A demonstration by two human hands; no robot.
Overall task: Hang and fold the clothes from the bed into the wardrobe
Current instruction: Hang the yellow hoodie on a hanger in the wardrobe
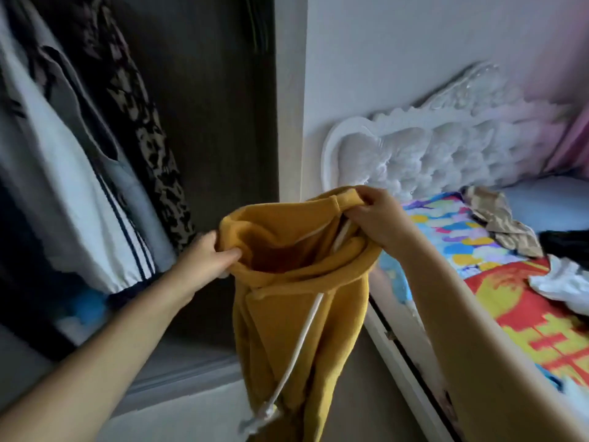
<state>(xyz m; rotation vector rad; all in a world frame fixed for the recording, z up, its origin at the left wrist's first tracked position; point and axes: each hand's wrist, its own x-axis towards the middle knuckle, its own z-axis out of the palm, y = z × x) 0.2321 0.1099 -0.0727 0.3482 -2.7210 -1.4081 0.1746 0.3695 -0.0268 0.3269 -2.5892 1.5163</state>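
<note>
Dim, bluish light overall. The wardrobe [191, 122] interior lies in deep shadow; the far right glows pink by the headboard [430, 141]. Hanging clothes [63, 154] at left are motion-blurred. Wide-angle distortion bends the edges; detail looks soft and smeared.

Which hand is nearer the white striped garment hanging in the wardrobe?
Left. The left hand holds the yellow hoodie beside the white striped garment; the right hand is toward the bed.

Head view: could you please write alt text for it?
Two hands, left hand and right hand, hold a yellow hoodie open between a wardrobe of hanging clothes and a bed strewn with laundry.
</note>
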